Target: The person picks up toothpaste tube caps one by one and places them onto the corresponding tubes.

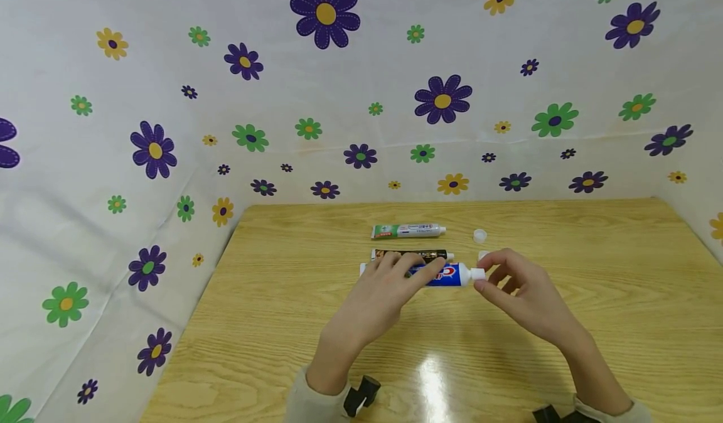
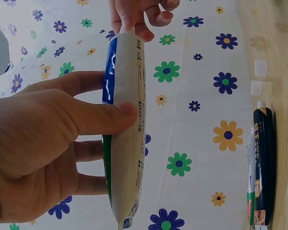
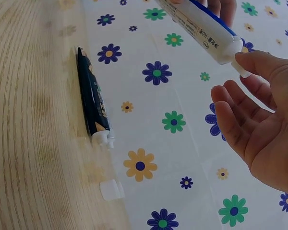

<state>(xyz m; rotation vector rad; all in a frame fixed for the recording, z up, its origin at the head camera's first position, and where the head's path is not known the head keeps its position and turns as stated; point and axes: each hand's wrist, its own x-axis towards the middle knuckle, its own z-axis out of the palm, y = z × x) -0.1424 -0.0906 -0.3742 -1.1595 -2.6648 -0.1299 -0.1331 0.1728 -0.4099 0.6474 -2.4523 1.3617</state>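
My left hand [image 1: 369, 300] grips a blue and white toothpaste tube [image 1: 450, 275], held above the table. In the left wrist view its thumb lies along the pale printed back of the tube [image 2: 125, 148], with the other fingers behind. The thumb and index finger of my right hand [image 1: 525, 294] pinch the white cap [image 1: 477, 274] at the tube's right end. In the right wrist view the other fingers of that hand [image 3: 273, 115] are spread and loosely bent below the cap [image 3: 241, 67].
Behind the held tube lie a black toothpaste tube [image 1: 411, 255], partly hidden by the left hand, and a green and silver tube [image 1: 415, 230]. Two loose white caps, the farther one [image 1: 480, 235] standing apart, lie to their right. A flowered cloth [image 1: 361, 96] hangs beyond the wooden table [image 1: 271, 322].
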